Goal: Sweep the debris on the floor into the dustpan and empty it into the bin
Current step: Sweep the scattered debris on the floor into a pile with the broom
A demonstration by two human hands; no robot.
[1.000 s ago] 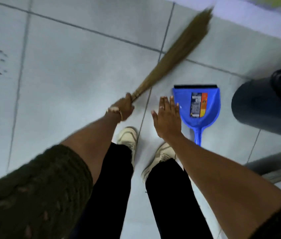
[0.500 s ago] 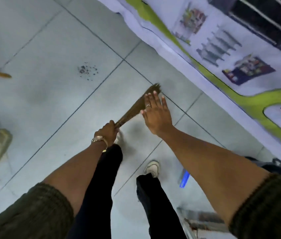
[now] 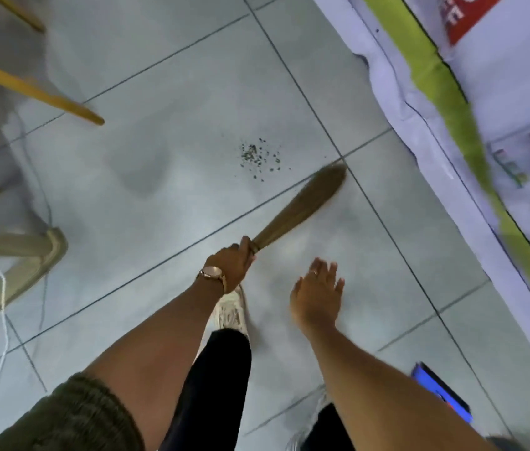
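Debris (image 3: 259,156) sits in a small dark scatter on the tile floor (image 3: 166,196), just beyond the broom (image 3: 302,206) tip. Left hand (image 3: 232,265) grips broom handle; right hand (image 3: 317,296) empty, fingers spread, nearer than debris. Blue dustpan (image 3: 440,393) well behind, w/ right forearm beside it.

Dustpan (image 3: 442,393) half hidden behind forearm.

Blue dustpan (image 3: 440,393), tan broom (image 3: 299,209), dark speckled debris (image 3: 260,156)
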